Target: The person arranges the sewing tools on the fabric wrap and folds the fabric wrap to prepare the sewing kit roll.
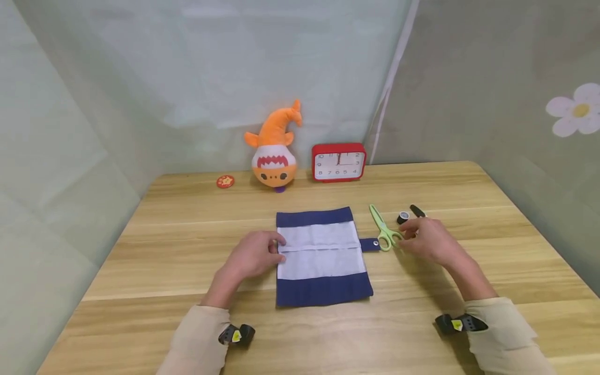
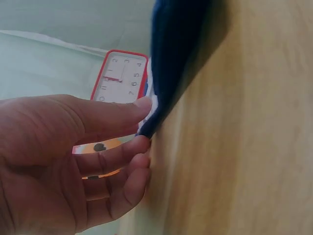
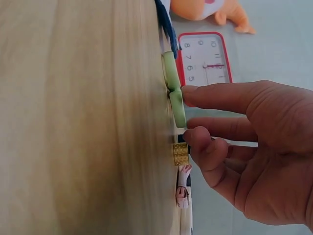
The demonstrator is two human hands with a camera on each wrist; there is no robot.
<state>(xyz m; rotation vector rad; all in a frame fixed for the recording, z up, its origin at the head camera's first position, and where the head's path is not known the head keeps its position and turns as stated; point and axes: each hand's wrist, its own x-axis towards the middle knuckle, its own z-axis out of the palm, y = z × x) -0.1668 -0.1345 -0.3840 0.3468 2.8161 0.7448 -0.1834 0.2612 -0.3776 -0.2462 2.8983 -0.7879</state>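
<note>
An unfolded navy and white cloth roll-up pouch lies flat, its snap strap pointing right. At its left edge my left hand pinches the cloth; the left wrist view shows the navy edge between thumb and index finger. Green scissors lie beside the strap, blades pointing away. My right hand is at their right handle loop, thumb and fingertips near or touching it and spread apart. Just beyond that hand sits a black thread spool, close to a black-handled item partly hidden by the hand.
Along the back of the wooden table stand an orange plush shark and a red clock, with a round red star disc to their left. A gold dimpled thimble-like piece and a pink item show in the right wrist view.
</note>
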